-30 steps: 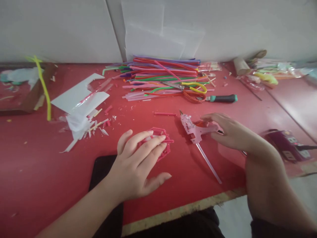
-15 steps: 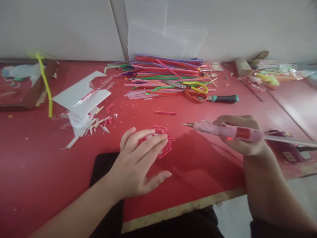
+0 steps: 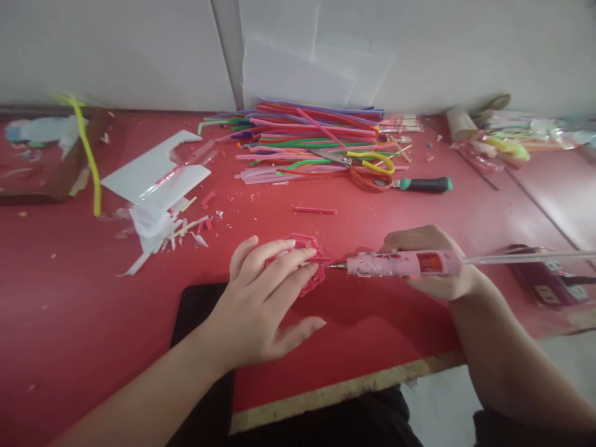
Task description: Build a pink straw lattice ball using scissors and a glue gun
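My left hand [image 3: 265,295] lies over a pink-red ring-shaped piece built of short sticks [image 3: 320,279], its fingers stretched out and resting on top. The fingers hide much of the piece's left side. Wrapped round a pink glue gun [image 3: 386,264], my right hand [image 3: 428,239] keeps it level with a clear glue stick [image 3: 521,256] running out of its back. The metal nozzle points left, at the right edge of the ring; whether it touches cannot be made out. A loose pink stick [image 3: 315,210] lies just behind the ring.
Behind are a bundle of coloured sticks [image 3: 316,127], scissors [image 3: 367,162] and a green-black cutter [image 3: 426,184]. White card [image 3: 158,171] and scraps lie left, a black phone-like slab [image 3: 205,310] under my left forearm. A dark red power strip [image 3: 544,279] stands right.
My right hand has brought the glue gun left and slightly down, so its nozzle now meets the ring's right edge. My left hand stays on the ring. The view has shifted slightly.
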`<state>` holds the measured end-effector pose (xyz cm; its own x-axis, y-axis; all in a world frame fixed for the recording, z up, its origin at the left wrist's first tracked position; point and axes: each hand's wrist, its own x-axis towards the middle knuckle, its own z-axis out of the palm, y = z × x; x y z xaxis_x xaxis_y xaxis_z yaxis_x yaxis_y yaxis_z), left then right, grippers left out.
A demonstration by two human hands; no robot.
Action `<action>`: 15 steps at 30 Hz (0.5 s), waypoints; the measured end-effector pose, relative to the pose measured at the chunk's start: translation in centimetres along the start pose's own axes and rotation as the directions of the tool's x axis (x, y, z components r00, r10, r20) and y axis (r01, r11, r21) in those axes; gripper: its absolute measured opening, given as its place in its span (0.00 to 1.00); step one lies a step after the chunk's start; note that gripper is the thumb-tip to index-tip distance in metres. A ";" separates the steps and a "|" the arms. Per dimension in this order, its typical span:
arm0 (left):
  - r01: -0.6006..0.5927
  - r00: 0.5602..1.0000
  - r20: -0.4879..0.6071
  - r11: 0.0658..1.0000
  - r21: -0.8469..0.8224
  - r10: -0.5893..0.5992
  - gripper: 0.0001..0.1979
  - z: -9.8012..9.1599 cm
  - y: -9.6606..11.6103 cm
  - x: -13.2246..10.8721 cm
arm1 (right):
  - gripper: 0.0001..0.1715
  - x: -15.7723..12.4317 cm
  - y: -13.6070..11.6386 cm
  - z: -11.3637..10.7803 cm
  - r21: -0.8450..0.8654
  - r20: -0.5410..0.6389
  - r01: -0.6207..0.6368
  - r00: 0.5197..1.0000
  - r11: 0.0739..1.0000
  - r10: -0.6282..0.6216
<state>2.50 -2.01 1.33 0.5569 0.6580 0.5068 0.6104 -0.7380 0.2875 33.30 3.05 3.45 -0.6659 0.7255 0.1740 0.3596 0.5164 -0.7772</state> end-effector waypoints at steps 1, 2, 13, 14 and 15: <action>0.001 1.000 0.003 1.000 0.001 -0.001 0.24 0.0 0.0 0.0 | 0.03 0.1 -0.1 0.1 -0.007 0.003 0.000 1.000 1.000 0.000; 0.005 1.000 0.002 1.000 0.000 -0.005 0.24 0.1 -0.1 0.0 | 0.03 0.2 -0.2 0.2 -0.014 0.007 0.002 1.000 1.000 -0.002; 0.026 1.000 0.006 1.000 -0.006 -0.026 0.26 0.3 -0.1 -0.3 | 0.06 0.1 0.4 0.5 -0.090 -0.041 0.043 0.998 0.995 -0.047; 0.026 1.000 0.005 1.000 -0.005 -0.026 0.26 0.3 -0.1 -0.3 | 0.07 0.0 0.5 0.6 -0.089 -0.049 0.042 0.998 0.995 -0.047; 0.024 1.000 0.001 1.000 -0.005 -0.024 0.26 0.2 -0.1 -0.3 | 0.07 -0.1 0.7 0.7 -0.088 -0.054 0.042 0.997 0.995 -0.047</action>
<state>2.43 -2.09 1.00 0.5427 0.6759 0.4986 0.6211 -0.7226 0.3036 33.14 2.99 2.48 -0.6461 0.7238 0.2423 0.3874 0.5844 -0.7130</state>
